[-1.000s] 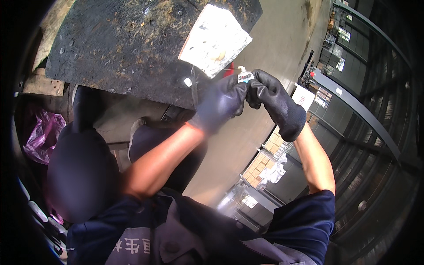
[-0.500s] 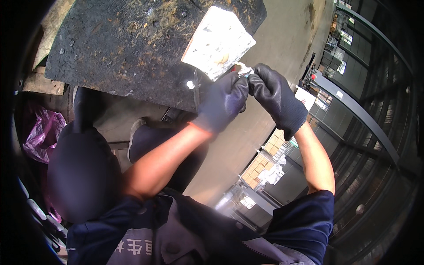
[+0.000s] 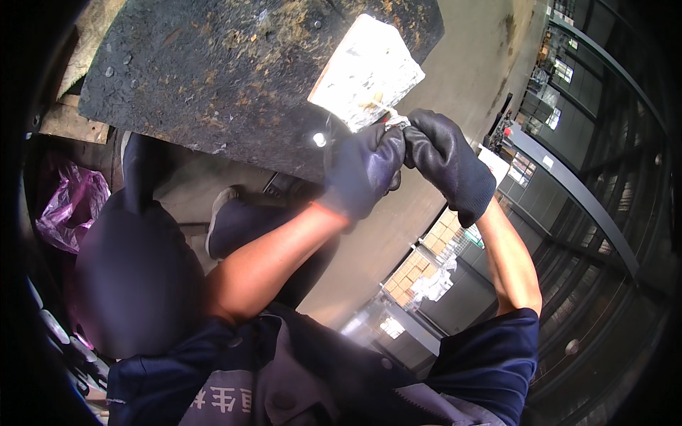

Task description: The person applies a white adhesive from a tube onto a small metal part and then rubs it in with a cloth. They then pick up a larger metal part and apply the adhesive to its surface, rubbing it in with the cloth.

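Both hands wear dark gloves and meet just past the near edge of a dark, rust-stained board [image 3: 206, 78]. My left hand [image 3: 366, 167] and my right hand [image 3: 451, 163] are closed, fingertips together, on a small white twisted strip [image 3: 396, 121]. What the strip is made of cannot be made out, and the fingers hide its lower end. Right behind it lies a whitish flat slab [image 3: 369, 67] with dark flecks and a pinkish left edge. A thin pale strand runs from the twisted strip across the slab's near corner.
A small bright white spot [image 3: 320, 140] shows on the board left of my left hand. A purple plastic bag [image 3: 74, 209] and wooden pieces [image 3: 71, 124] are at the left. Beyond the board's right edge is grey floor [image 3: 476, 64], with stacked cartons [image 3: 412, 277] farther off.
The board and slab have shifted slightly right and down in view. More of the white strip and its pale strand shows above my fingers. Both hands remain closed together.
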`<move>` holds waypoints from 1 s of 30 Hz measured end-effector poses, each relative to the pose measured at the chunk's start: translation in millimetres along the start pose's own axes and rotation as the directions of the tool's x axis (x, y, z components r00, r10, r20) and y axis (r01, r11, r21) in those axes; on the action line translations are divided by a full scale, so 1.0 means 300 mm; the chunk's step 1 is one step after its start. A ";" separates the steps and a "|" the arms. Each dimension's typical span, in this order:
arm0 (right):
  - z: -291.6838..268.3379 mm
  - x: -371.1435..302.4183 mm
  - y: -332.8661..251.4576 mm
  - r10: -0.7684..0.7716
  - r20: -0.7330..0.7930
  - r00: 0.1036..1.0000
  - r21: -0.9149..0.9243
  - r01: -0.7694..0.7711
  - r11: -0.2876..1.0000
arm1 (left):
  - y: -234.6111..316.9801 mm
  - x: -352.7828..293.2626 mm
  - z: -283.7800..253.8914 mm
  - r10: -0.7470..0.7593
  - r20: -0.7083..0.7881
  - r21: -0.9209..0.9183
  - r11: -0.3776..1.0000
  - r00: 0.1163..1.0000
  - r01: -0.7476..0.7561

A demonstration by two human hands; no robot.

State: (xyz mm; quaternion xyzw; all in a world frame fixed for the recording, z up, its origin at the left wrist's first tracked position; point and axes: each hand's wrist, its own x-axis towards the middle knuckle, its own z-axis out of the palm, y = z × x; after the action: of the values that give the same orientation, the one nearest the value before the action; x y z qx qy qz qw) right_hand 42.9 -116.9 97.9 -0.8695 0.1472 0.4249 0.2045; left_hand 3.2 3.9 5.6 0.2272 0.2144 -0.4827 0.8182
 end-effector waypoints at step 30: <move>0.021 0.014 0.066 -0.260 -0.165 0.952 -0.315 0.199 0.928 | -0.060 0.025 0.006 0.082 -0.045 0.142 0.987 0.996 -0.075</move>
State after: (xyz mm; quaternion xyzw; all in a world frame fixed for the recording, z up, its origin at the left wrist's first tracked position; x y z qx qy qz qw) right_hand 32.6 -131.6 86.4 -0.9402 -0.0007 0.3240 0.1051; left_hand -9.2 -10.1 -0.2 0.3044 0.1918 -0.4580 0.8129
